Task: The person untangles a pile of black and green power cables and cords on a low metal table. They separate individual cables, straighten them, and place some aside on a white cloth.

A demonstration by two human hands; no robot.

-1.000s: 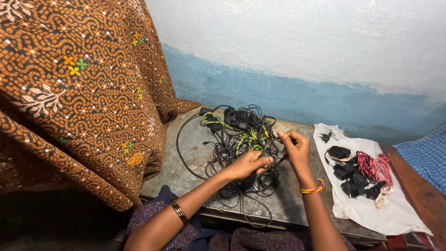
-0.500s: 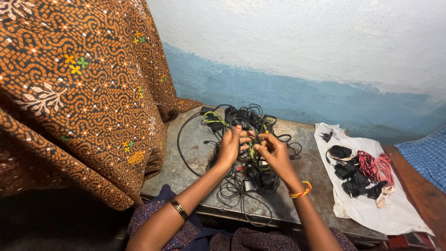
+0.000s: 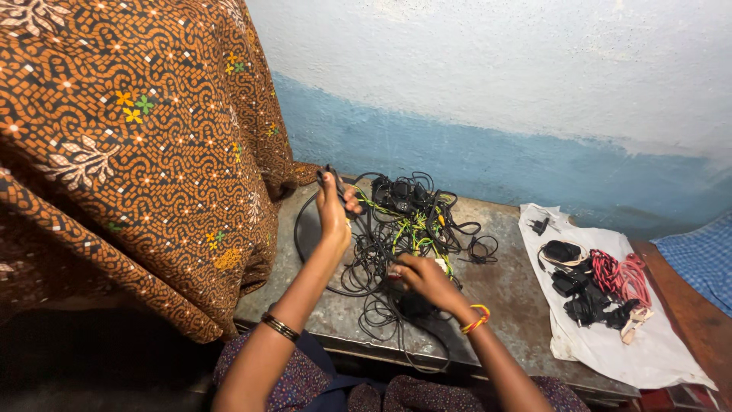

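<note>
While my left hand is lifted above the bench's back left corner, its fingers are closed round a black cable end that sticks up out of my fist, with the lead trailing down into the heap. My right hand sits lower, near the front edge, fingers curled and pinching into the tangle of black and green-yellow cables; just what it has hold of I cannot tell, since the wires hide my fingertips. That tangle fills the middle of the grey metal bench, with loops spilling over the front edge. A dark bangle is on my left wrist and an orange and yellow one on my right. Toward the right end lies a white sheet carrying sorted bundles: black coiled cables and red ones just beside them. An orange patterned cloth hangs over the left end, and a white and blue wall runs along the back edge
</note>
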